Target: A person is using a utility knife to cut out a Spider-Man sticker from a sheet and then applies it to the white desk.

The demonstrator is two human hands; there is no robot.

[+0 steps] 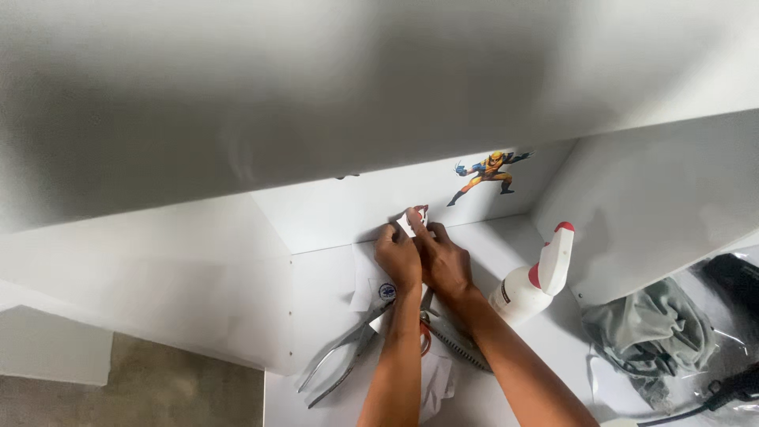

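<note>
White sticker (416, 218) half hidden between both hands (423, 257)

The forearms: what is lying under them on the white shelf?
Under the forearms lie metal pliers, paper sheets and a tool with orange handles. The arms hide most of it, so its kind stays unclear.

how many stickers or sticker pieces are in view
2. One colourful figure sticker is stuck on the white back panel. A small red and white piece is held by the left hand and right hand. Others may lie hidden under the arms.
</note>
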